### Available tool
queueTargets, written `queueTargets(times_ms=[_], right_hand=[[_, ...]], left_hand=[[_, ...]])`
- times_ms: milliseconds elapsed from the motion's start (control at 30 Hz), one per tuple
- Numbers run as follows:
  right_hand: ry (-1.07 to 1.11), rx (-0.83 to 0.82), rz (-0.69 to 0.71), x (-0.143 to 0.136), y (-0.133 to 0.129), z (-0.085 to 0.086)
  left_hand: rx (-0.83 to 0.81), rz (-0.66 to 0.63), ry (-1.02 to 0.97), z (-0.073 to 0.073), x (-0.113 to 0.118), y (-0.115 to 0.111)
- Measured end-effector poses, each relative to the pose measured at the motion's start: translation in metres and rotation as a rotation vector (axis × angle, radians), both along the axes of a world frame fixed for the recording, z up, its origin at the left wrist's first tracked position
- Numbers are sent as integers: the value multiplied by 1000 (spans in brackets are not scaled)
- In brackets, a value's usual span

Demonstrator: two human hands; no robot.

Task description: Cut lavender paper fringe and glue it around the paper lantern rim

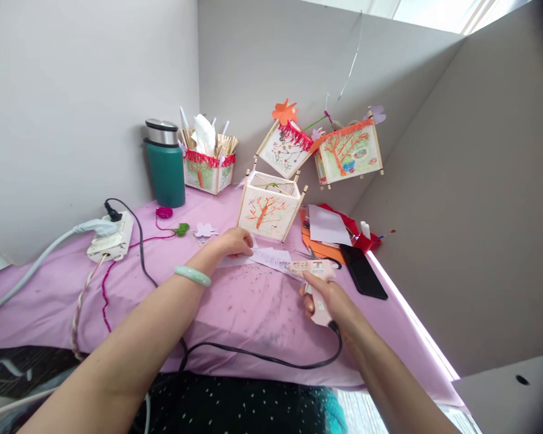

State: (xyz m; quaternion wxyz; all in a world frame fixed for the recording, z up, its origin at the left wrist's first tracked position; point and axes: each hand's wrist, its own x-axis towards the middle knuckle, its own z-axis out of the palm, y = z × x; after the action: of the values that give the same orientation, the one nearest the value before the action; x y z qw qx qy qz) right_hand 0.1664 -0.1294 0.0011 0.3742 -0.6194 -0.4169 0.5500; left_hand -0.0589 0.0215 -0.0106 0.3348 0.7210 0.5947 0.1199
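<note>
My right hand [319, 295] is wrapped round a pale pink glue gun [314, 269], its nozzle pointing left over the right end of a fringed white paper strip [271, 258]. My left hand [238, 242], fingers pinched together, holds the left end of that strip against the table. A pale green bangle [192, 275] circles my left wrist. Just behind the strip stands a small white box lantern [269, 211] with wooden sticks at its corners and an orange tree drawn on its front. Scissors [312, 254] lie partly behind the glue gun.
Two decorated lanterns [350, 154] hang at the back. A green tumbler [166, 172] and a stick-filled box [208, 175] stand at the back left. Left are a power strip [113, 238] and yarn [164, 212]; right, a phone [363, 271] and papers [328, 226]. A black cord [262, 357] crosses the front.
</note>
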Motion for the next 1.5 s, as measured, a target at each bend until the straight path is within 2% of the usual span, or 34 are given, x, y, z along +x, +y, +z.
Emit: queueTargets(times_ms=[300,567,933,1267,1500], right_hand=[[-78,39,-50,18,-23,2],[-83,14,-44,22,-22,-1],[-77,-11,-77,23,-21,-2],[-119,-16,-11,23,-24,3],[-107,-17,-51,27,-21,-4]], left_hand=[[-21,-4,7,1,-1,1],[-13,14,27,7,1,-6],[-10,8,24,7,2,-6],[-10,1,14,4,0,-2],[-11,11,12,6,1,-3]])
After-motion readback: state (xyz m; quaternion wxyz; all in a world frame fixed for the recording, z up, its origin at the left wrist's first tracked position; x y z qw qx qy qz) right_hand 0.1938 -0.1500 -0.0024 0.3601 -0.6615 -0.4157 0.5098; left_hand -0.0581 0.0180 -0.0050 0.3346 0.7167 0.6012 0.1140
